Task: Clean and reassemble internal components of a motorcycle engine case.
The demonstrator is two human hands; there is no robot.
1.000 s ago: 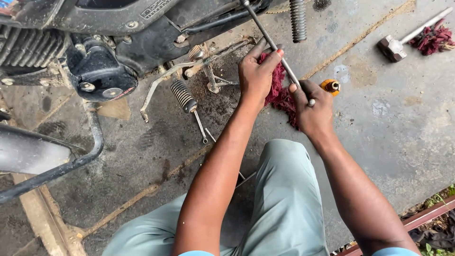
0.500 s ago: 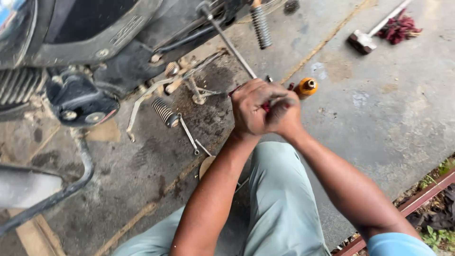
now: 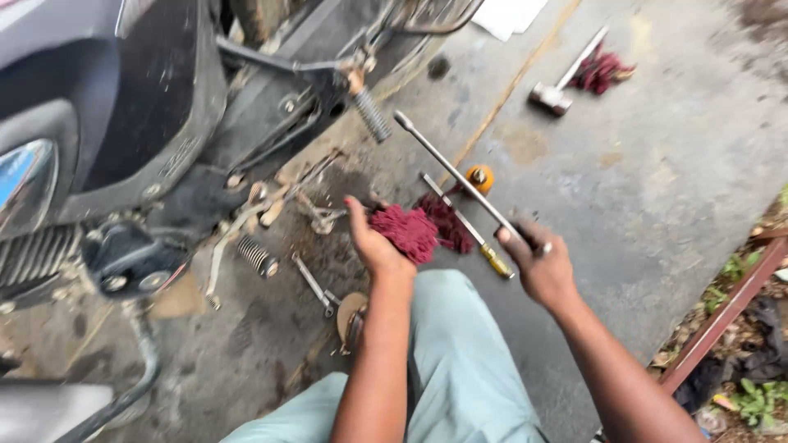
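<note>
**A:** What are the hands doing?

**B:** Near the middle of the frame, the left hand [image 3: 373, 242] has its fingers closed around a bunch of dark red, stringy cotton rag [image 3: 406, 232]. A second clump of the same red rag [image 3: 447, 220] lies on the grey concrete floor [image 3: 657, 205] just beside it. Right of centre, the right hand [image 3: 538, 267] has its fingers wrapped round the lower end of a long, thin, silver metal rod [image 3: 460, 179]. The rod slants up and left, its far tip towards the motorcycle.

**A:** Where is the motorcycle?

**B:** The dark motorcycle [image 3: 164, 123] fills the upper left, its underside and frame exposed, with a coiled grey spring [image 3: 371, 115] hanging from it.

**A:** What else lies on the floor?

**B:** A screwdriver with a yellow handle [image 3: 469, 228] lies between the hands, below the rod. A small round orange cap [image 3: 480, 176] sits just behind the rod. Left of the left hand are a loose spring [image 3: 258, 256] and small metal parts. In the upper right, well apart, a metal hammer [image 3: 562, 82] rests against another red rag [image 3: 601, 70]. The person's pale green trouser leg [image 3: 460, 369] fills the bottom centre.
</note>
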